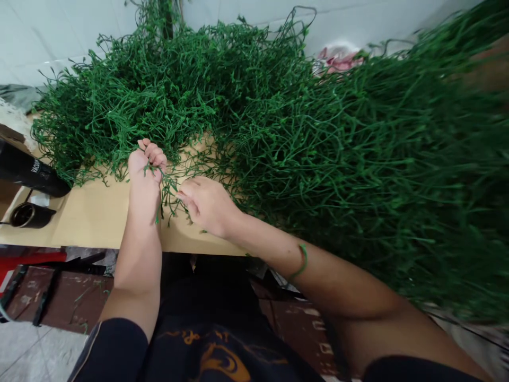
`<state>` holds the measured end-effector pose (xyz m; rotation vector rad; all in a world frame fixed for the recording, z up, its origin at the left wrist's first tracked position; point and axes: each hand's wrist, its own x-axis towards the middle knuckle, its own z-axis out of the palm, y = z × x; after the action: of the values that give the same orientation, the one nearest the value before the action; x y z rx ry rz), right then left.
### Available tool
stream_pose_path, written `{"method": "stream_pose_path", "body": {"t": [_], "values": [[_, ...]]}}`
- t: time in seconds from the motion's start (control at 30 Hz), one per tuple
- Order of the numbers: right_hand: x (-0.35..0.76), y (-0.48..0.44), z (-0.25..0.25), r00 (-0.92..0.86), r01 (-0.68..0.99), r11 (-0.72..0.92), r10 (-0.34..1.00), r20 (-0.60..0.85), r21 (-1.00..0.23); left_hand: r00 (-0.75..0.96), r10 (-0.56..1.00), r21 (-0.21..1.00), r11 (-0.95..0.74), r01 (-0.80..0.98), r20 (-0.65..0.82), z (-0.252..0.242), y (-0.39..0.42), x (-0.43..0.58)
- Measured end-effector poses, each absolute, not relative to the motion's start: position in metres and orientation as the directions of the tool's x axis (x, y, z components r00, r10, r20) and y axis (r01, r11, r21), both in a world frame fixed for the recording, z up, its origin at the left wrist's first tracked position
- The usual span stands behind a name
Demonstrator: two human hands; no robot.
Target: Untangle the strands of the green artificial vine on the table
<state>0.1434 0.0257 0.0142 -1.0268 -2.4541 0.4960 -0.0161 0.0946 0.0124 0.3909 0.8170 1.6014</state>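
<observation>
My left hand (148,162) is turned palm up with its fingers curled in over thin green stems (153,168), whose forked tips stick out of the fist. Just to its right, my right hand (209,204) is closed in a pinch, thumb against fingers. Green sprigs lie in the gap between the hands, touching the right fingertips; what exactly the pinch holds is mostly hidden. Behind both hands rises a large tangled pile of green stems (159,90) with small bud-like tips. One loose piece of green stem (304,260) clings to my right forearm.
A tan board (91,217) covers the tabletop. At left are a black cylinder marked "VACUUM" (34,168) and a dark round holder (32,215). More green stems (397,175) fill the right side. A pink-and-white item (338,61) lies by the tiled wall.
</observation>
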Motion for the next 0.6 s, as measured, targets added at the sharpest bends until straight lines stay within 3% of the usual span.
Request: {"method": "stream_pose_path", "body": {"t": [0.2, 0.3, 0.43, 0.6], "values": [[0.161, 0.016, 0.02, -0.612, 0.424, 0.764, 0.637, 0.468, -0.486, -0.351, 0.932, 0.703, -0.19, -0.685, -0.089, 0.002, 0.099, -0.046], [0.176, 0.024, 0.024, -0.537, 0.466, 0.687, 0.72, 0.439, -0.558, -0.353, 0.928, 0.694, -0.179, -0.697, -0.115, 0.008, 0.094, -0.049], [0.185, 0.04, 0.028, -0.4, 0.494, 0.603, 0.797, 0.452, -0.626, -0.133, 0.988, 0.744, -0.033, -0.667, -0.076, 0.019, 0.08, -0.031], [0.177, 0.055, 0.029, -0.283, 0.543, 0.591, 0.797, 0.533, -0.597, 0.149, 0.986, 0.937, 0.123, -0.328, -0.078, 0.017, 0.051, 0.001]]}}
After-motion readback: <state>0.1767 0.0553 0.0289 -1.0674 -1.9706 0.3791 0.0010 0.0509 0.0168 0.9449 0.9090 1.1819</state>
